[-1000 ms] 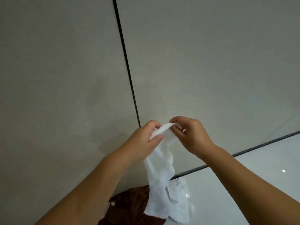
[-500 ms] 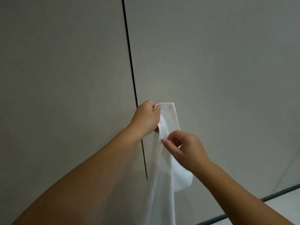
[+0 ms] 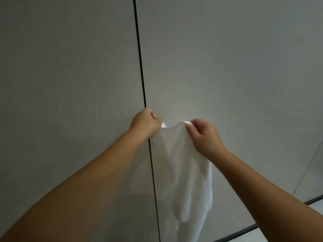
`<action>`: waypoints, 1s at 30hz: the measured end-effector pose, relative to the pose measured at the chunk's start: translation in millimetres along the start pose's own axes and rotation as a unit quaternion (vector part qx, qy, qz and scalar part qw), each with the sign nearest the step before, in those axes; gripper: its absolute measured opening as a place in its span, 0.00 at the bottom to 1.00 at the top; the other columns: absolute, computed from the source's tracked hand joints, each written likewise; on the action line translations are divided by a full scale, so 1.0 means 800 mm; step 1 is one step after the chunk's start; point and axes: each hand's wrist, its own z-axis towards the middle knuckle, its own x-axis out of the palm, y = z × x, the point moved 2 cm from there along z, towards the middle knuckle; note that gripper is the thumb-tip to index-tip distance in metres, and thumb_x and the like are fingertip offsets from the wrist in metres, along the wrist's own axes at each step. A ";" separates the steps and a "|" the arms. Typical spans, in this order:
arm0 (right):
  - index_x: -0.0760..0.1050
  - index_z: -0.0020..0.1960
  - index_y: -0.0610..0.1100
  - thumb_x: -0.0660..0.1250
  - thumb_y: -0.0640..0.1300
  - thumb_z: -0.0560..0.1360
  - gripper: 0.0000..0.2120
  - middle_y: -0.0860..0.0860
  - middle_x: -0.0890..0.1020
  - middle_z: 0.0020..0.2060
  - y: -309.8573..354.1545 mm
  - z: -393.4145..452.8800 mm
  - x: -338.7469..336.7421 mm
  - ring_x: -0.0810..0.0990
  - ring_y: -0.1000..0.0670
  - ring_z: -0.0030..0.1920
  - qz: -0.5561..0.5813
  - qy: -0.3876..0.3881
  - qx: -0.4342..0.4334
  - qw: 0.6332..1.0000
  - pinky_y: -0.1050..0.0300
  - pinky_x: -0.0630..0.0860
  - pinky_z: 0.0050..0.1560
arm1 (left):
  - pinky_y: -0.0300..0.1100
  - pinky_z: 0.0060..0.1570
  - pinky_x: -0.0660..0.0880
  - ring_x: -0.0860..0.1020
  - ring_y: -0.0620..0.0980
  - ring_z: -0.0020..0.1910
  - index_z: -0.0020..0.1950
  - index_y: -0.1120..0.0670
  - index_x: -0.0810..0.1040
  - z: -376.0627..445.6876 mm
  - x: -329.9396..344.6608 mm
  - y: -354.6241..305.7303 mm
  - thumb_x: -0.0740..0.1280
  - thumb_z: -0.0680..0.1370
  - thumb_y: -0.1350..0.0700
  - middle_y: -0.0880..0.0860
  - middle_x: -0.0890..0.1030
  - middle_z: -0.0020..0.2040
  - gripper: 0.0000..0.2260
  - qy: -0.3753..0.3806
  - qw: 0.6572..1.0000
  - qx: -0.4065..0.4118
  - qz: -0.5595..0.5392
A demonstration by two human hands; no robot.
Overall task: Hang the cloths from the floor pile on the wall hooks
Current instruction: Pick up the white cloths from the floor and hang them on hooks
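The left hand point(image 3: 146, 124) is curling its fingers round one end of the top hem of the white cloth point(image 3: 181, 165), its grip closed on the fabric right in front of the dark vertical seam point(image 3: 139, 58) that is dividing the grey wall point(image 3: 70, 67). Between the two hands the hem is sagging in a shallow curve, and the rest of the cloth is hanging straight down from the grip in loose folds, running out of the bottom of the view. That drape is suggesting a light, soft, limp piece that is going to fold wherever it is unsupported; it looks neither slippery nor fragile. The top edge, near its corners or at any loop there, seems the sensible place to be holding it, since a pinch lower down would let the hem flop over. The right hand point(image 3: 204, 137) is pinching the other end of the hem between thumb and curled fingers, its grip closed on the cloth as well. No hook is showing on the wall here.
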 end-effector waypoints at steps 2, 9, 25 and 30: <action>0.74 0.36 0.45 0.63 0.46 0.77 0.12 0.54 0.71 0.27 0.012 0.009 -0.011 0.68 0.58 0.28 -0.027 0.031 -0.015 0.999 0.66 0.64 0.29 | 0.41 0.45 0.74 0.78 0.51 0.42 0.47 0.52 0.75 -0.003 0.011 0.004 0.65 0.74 0.56 0.48 0.77 0.41 0.03 0.032 0.996 0.076 -0.031; 0.78 0.40 0.45 0.65 0.47 0.77 0.09 0.54 0.75 0.29 0.037 0.022 -0.039 0.71 0.59 0.29 -0.041 0.066 -0.048 0.996 0.71 0.66 0.28 | 0.45 0.42 0.76 0.79 0.49 0.41 0.48 0.53 0.78 -0.028 0.040 -0.008 0.63 0.78 0.54 0.50 0.81 0.43 0.05 0.156 0.971 0.169 -0.071; 0.66 0.32 0.43 0.57 0.33 0.69 0.09 0.50 0.67 0.28 -0.047 -0.017 -0.024 0.65 0.50 0.30 -0.096 0.078 0.110 0.986 0.58 0.60 0.30 | 0.41 0.29 0.59 0.62 0.50 0.29 0.32 0.56 0.64 0.009 -0.072 -0.060 0.59 0.77 0.58 0.51 0.64 0.28 0.13 -0.074 0.976 0.197 0.065; 0.64 0.31 0.46 0.61 0.44 0.78 0.17 0.53 0.65 0.26 -0.027 -0.006 -0.018 0.63 0.53 0.27 -0.042 0.028 0.065 0.997 0.59 0.60 0.28 | 0.41 0.30 0.62 0.68 0.52 0.30 0.30 0.54 0.65 0.014 -0.081 -0.026 0.59 0.76 0.58 0.50 0.70 0.29 0.14 -0.086 0.972 0.137 0.170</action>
